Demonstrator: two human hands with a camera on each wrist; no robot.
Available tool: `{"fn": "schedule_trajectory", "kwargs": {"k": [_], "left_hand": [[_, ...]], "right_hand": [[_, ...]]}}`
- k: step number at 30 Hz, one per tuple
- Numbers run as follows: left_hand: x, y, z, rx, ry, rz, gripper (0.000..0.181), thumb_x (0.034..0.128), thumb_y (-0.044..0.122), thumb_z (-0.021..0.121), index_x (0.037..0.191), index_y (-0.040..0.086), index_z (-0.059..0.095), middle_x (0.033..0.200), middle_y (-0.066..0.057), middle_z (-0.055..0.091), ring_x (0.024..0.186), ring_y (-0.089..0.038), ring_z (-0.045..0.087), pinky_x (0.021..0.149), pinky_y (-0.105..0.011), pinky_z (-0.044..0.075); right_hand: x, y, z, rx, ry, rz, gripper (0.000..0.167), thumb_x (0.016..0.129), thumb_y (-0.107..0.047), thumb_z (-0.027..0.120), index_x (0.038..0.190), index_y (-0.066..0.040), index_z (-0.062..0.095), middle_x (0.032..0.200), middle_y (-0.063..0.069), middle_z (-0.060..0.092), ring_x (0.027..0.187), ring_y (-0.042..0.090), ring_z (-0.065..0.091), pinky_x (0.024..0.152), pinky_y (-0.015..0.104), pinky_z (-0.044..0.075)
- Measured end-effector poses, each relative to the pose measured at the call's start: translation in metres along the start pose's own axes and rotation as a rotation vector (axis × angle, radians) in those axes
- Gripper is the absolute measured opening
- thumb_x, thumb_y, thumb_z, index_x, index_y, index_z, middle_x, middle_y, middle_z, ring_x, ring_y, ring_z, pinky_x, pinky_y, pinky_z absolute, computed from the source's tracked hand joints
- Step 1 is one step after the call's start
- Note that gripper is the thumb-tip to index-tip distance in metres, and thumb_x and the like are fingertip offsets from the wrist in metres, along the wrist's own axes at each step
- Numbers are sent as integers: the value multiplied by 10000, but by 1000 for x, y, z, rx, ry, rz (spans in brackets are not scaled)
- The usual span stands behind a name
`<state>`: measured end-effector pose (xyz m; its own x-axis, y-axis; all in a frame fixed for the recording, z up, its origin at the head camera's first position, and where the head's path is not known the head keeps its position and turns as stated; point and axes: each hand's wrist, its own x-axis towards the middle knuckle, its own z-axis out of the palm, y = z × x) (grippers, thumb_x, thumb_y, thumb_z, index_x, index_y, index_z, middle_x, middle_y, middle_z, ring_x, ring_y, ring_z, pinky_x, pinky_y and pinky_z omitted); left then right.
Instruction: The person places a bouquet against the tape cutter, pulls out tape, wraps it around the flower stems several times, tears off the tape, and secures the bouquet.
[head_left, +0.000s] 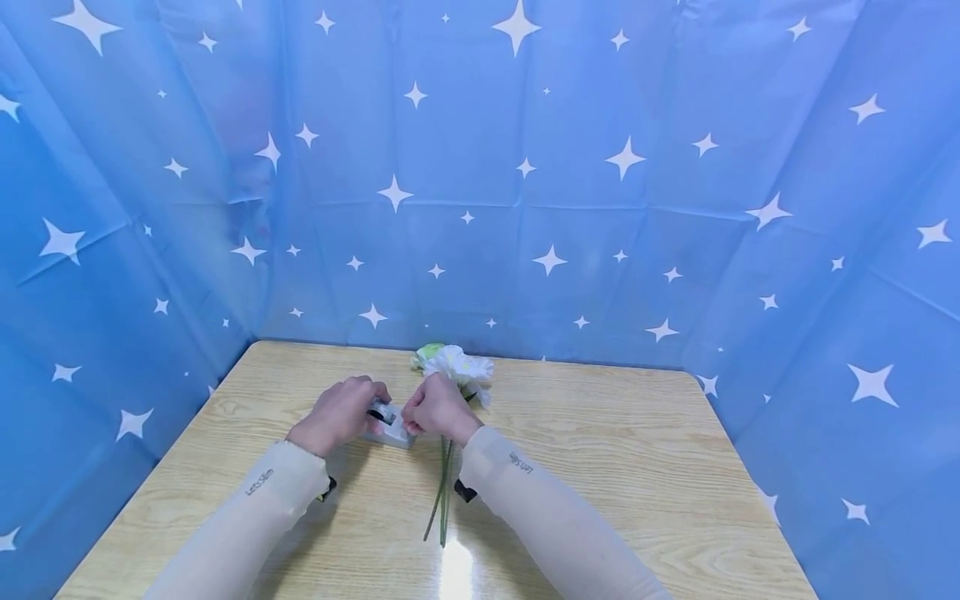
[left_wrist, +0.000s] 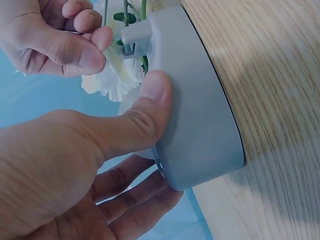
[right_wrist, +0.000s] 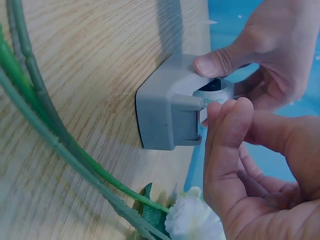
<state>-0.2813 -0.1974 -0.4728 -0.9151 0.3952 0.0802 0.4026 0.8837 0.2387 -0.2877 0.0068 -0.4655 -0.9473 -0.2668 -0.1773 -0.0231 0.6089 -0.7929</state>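
Observation:
A grey tape dispenser (head_left: 397,437) (left_wrist: 195,105) (right_wrist: 160,110) stands on the table, steadied by the left hand (head_left: 341,414) (left_wrist: 75,155) (right_wrist: 270,55), whose thumb lies on its top edge and whose fingers curl round the far side. The clear tape roll (right_wrist: 215,94) sits inside it. Just in front of the cutter, the right hand (head_left: 442,408) (left_wrist: 55,45) (right_wrist: 270,170) pinches thumb and index finger together at the tape end, which the fingertips mostly hide.
White artificial flowers (head_left: 459,365) (right_wrist: 192,217) lie beyond and beside the right hand, their green stems (head_left: 444,500) (right_wrist: 65,140) running toward the near side of the wooden table (head_left: 637,467). A blue curtain with white stars (head_left: 480,233) hangs behind and at both sides.

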Motion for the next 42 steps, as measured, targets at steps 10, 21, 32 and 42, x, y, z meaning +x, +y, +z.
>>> {"fn": "schedule_trajectory", "kwargs": {"k": [10,21,32,42], "left_hand": [[2,0,0,-20,6,-6,432,855,165,1059,1222,53,860,1145,-148,832,992,-269,779,868,-480,697],[-2,2,-3,-29,-11,-13,443,860,158,1050,1242,55,851,1163,-159,827,1008,-283,784,876,-491,693],[-6,2,-4,-33,10,1,425,864,134,1048,1230,45,852,1149,-156,829,1006,-309,787,876,-511,697],[-4,3,-1,-27,-3,-2,441,869,129,1045,1254,42,849,1148,-157,824,987,-292,785,862,-487,699]], "right_hand": [[-6,1,-11,23,-19,4,232,1027,30,782,825,-46,867,771,42,841,671,115,719,651,222,577],[-25,15,-44,24,-30,-17,257,1027,-10,756,792,-75,837,805,50,863,865,324,885,812,347,713],[-44,28,-75,38,-98,-35,247,1100,-61,745,890,-39,873,938,165,881,892,361,870,908,458,736],[-46,34,-75,62,-109,-45,245,1099,-42,751,879,-56,859,906,73,857,974,446,876,896,490,750]]}}
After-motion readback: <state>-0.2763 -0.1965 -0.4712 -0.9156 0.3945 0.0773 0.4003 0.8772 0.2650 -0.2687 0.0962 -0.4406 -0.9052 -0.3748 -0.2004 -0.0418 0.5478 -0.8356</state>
